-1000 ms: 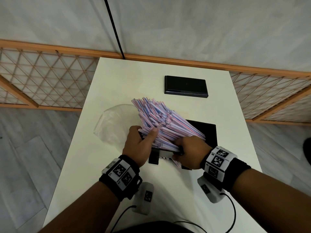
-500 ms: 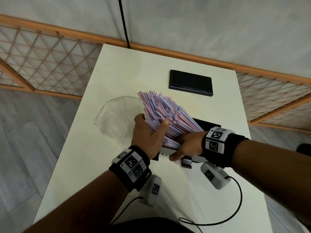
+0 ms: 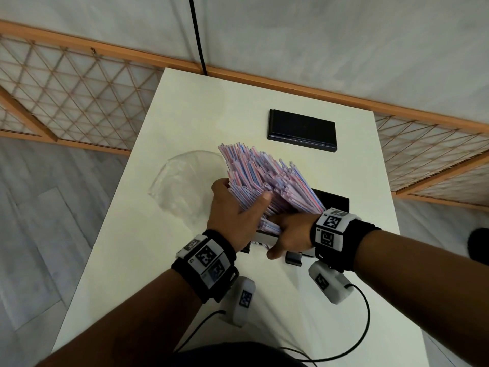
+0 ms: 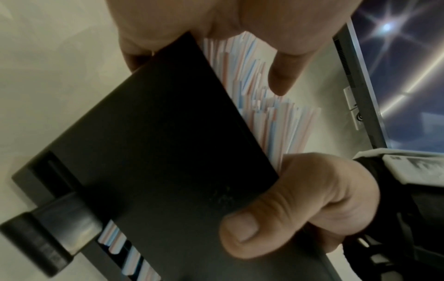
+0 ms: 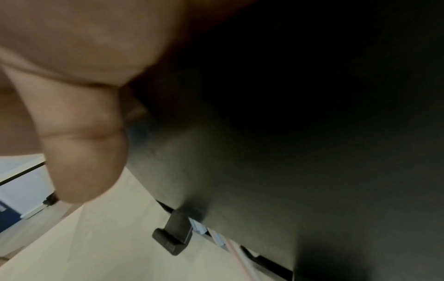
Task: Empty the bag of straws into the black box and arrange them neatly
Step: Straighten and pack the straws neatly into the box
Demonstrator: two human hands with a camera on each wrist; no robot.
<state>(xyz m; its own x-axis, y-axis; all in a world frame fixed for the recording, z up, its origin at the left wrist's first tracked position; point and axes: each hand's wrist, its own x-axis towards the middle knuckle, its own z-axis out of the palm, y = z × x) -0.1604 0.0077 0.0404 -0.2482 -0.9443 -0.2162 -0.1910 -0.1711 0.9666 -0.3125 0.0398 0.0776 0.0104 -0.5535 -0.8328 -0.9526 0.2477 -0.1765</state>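
Observation:
A thick bundle of pink, blue and white straws (image 3: pixel 267 178) leans up and to the left out of the black box (image 3: pixel 334 203) on the white table. My left hand (image 3: pixel 242 197) grips the bundle's left side, thumb across the top. My right hand (image 3: pixel 285 234) holds the box's near wall, its thumb (image 4: pixel 242 233) pressed on the outside of the box (image 4: pixel 168 152). Straws (image 4: pixel 276 117) fan above the rim, and a few straw ends show through a slot at the box's base (image 5: pixel 221 237). The empty clear bag (image 3: pixel 185 181) lies to the left.
The black lid (image 3: pixel 301 129) lies flat at the far side of the table (image 3: pixel 211 102). A small black tab (image 3: pixel 293 258) sticks out at the box's foot. Wrist-camera cables (image 3: pixel 365 327) trail over the near table edge. Wooden lattice fencing (image 3: pixel 79 88) stands beyond the table.
My left hand has slid up from the box's near edge onto the side of the bundle. My right wrist has rolled up and over the box, and the straws stand closer together.

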